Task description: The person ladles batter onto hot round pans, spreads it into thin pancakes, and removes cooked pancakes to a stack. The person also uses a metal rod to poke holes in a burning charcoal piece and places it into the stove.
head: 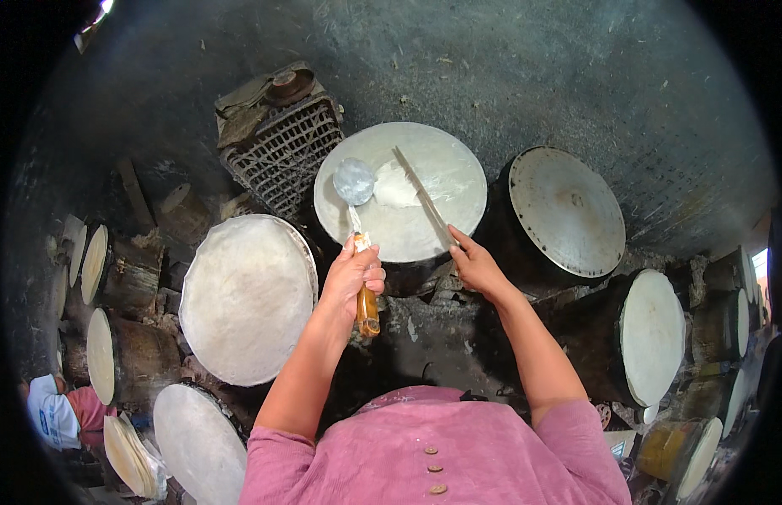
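My left hand [354, 278] grips the orange-brown handle [367, 309] of a metal ladle [353, 181]. White batter coats the ladle's neck, and its round head is over the left part of a round griddle [347, 230]. Between thumb and fingers, my right hand [478, 264] holds a long thin flat stick [426, 197], slanting up and left across the griddle. A thicker white patch of batter [396, 184] lies between the ladle and the stick. A thin pale layer covers the rest of the round surface.
To the left, a pale sheet [249, 300] covers another round top; a bare metal disc [568, 211] tops a dark drum at right. A grimy plastic crate [287, 151] stands behind. Several more drums bear pale discs [652, 338]. Stacked round sheets [131, 456] and another person [56, 410] are lower left.
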Motion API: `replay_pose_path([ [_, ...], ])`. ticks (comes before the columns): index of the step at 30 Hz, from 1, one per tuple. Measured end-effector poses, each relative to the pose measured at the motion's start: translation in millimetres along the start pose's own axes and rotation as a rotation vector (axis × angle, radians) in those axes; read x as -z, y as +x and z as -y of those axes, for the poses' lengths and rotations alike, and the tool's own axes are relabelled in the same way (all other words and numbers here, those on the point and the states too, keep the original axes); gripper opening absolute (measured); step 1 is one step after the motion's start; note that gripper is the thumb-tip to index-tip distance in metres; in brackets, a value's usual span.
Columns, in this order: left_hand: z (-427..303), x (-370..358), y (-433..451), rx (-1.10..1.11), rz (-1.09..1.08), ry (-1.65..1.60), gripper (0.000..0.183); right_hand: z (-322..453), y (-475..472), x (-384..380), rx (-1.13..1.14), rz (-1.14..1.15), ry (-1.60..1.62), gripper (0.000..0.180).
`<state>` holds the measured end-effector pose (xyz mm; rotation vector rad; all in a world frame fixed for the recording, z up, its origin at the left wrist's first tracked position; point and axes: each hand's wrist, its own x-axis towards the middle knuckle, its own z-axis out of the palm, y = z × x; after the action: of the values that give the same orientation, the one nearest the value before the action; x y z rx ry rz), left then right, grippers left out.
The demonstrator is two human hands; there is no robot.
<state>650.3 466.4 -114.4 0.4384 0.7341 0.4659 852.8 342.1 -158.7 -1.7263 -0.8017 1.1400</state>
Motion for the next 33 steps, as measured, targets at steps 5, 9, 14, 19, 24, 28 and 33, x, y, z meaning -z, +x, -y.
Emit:
replay_pose_path([
  [5,-3,1,-7,-0.009,-0.027,0.017,0.019,7,-16,-2,0.018,0.059,0.005,0.046],
  [9,-2,-3,-11,-0.006,-0.047,-0.005,0.019,-32,-36,-44,-0.038,-0.302,0.247,0.052],
  [14,-7,-15,-6,0.017,-0.047,-0.076,0.021,-6,-12,-91,0.011,-0.039,0.193,0.049],
  [19,-21,-6,1,0.091,0.012,-0.177,0.020,19,19,-42,-0.009,-0.018,-0.002,0.047],
  [24,-19,5,-28,0.133,0.045,-0.212,0.019,5,-17,3,-0.090,0.190,0.098,0.048],
  [28,-2,-9,-30,0.088,0.006,-0.236,0.016,-10,-37,-37,-0.184,0.038,0.304,0.049],
  [33,-11,0,-29,0.101,0.239,-0.404,0.011,10,-24,-35,-0.169,0.356,0.518,0.049],
])
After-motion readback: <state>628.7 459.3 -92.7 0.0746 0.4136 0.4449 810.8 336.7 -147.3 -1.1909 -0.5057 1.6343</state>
